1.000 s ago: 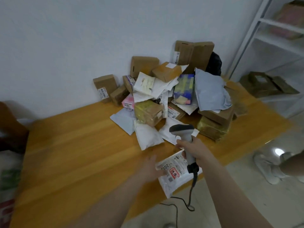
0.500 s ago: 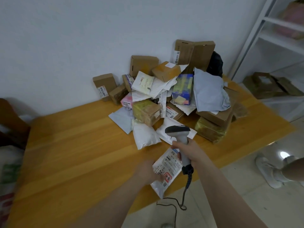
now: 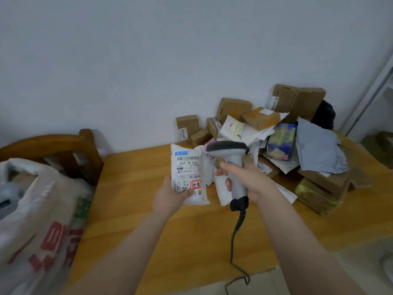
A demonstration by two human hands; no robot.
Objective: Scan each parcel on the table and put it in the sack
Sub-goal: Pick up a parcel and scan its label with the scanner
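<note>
I note the left hand (image 3: 168, 195) gripping the parcel (image 3: 189, 173) upright, label outward, just beside the scanner (image 3: 228, 150) clasped in the right hand (image 3: 248, 179), apparently to line up the barcode.

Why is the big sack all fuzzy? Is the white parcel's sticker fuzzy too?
Head view: the sack at the left edge is smeared, likely from camera motion; the label on the white parcel is sharper, with barcode and big print readable, small print not; the light is dim and even.

table (image 3: 136, 188) glossy wood | parcel (image 3: 188, 173) plastic (crinkled) | sack (image 3: 38, 220) woven
</note>
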